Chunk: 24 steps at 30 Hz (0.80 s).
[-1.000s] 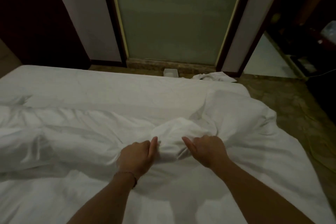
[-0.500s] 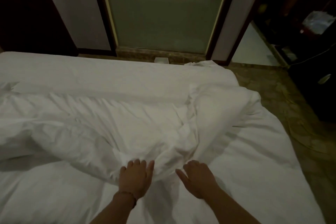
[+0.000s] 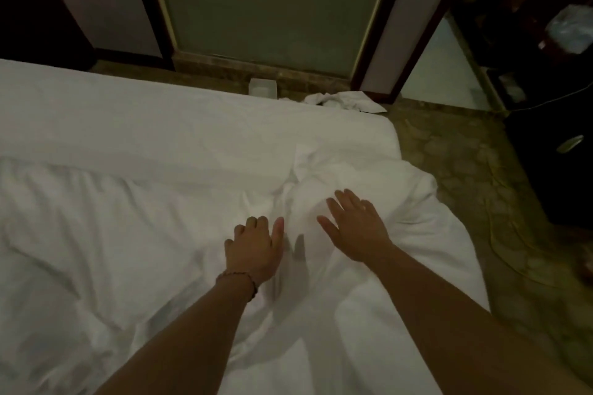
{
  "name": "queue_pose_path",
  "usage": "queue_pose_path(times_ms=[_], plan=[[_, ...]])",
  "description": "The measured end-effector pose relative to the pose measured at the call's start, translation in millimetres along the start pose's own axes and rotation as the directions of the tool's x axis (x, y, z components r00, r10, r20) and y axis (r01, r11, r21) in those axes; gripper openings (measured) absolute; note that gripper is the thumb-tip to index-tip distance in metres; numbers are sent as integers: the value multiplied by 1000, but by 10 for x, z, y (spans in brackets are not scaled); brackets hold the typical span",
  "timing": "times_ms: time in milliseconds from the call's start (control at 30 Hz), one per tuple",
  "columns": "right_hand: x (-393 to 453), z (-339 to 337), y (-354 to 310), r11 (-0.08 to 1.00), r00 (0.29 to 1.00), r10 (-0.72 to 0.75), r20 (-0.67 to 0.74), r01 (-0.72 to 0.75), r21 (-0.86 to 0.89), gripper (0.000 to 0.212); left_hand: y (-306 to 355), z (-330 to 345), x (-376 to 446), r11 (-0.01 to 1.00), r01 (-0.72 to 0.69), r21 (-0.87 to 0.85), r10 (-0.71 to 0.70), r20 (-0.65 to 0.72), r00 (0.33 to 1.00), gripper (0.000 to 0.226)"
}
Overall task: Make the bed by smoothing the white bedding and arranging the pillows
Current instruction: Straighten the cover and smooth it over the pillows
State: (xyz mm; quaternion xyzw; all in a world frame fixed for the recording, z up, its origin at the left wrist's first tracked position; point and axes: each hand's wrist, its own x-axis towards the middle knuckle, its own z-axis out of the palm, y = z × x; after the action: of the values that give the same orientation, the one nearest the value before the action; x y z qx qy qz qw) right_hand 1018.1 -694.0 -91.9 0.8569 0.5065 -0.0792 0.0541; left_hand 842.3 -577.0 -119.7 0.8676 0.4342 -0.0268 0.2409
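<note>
A white duvet (image 3: 134, 234) lies rumpled across the bed, with a bunched fold (image 3: 324, 176) near the far right corner. The bare white sheet (image 3: 160, 119) shows beyond it. My left hand (image 3: 253, 244), a bracelet on its wrist, rests on the duvet with its fingers slightly bent. My right hand (image 3: 356, 224) lies flat with spread straight fingers on the raised fold. Neither hand holds cloth. No pillow is in view.
A white towel (image 3: 346, 101) lies crumpled on the patterned floor (image 3: 465, 170) past the bed's corner. A small white box (image 3: 262, 87) sits by the frosted glass door (image 3: 272, 0). Dark furniture (image 3: 545, 138) and a cable stand at the right.
Both hands let go of the bunched duvet they gripped a second ago. They have opened and now lie on it, and the duvet is spread flatter.
</note>
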Motion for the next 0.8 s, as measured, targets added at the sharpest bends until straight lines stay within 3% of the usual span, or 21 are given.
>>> queue_pose_path(times_ms=[133, 300, 400, 500, 600, 633, 733, 800], plan=[[570, 145, 294, 992, 992, -106, -70, 110, 54, 72, 357, 350, 349, 997, 38, -65, -34, 65, 997, 65], [1023, 514, 340, 959, 968, -251, -20, 252, 130, 60, 530, 726, 466, 964, 175, -198, -182, -17, 983, 66], [1056, 728, 337, 944, 965, -263, -7, 259, 202, 59, 518, 825, 485, 950, 214, -228, -224, -23, 974, 65], [971, 809, 375, 961, 967, -240, -83, 249, 123, 62, 518, 930, 454, 912, 264, -314, -278, 1, 961, 55], [828, 746, 446, 957, 955, -288, -73, 290, 16, 55, 610, 959, 346, 899, 276, -340, -289, 11, 957, 62], [776, 695, 470, 951, 951, -308, -31, 308, -13, 58, 651, 947, 300, 905, 270, -329, -282, 10, 959, 65], [644, 528, 545, 958, 959, -284, 11, 285, -44, 99, 813, 836, 122, 934, 199, -297, -222, -46, 974, 67], [473, 325, 633, 978, 979, -205, 3, 204, 32, 91, 962, 710, -30, 948, 123, -294, -152, -78, 985, 73]])
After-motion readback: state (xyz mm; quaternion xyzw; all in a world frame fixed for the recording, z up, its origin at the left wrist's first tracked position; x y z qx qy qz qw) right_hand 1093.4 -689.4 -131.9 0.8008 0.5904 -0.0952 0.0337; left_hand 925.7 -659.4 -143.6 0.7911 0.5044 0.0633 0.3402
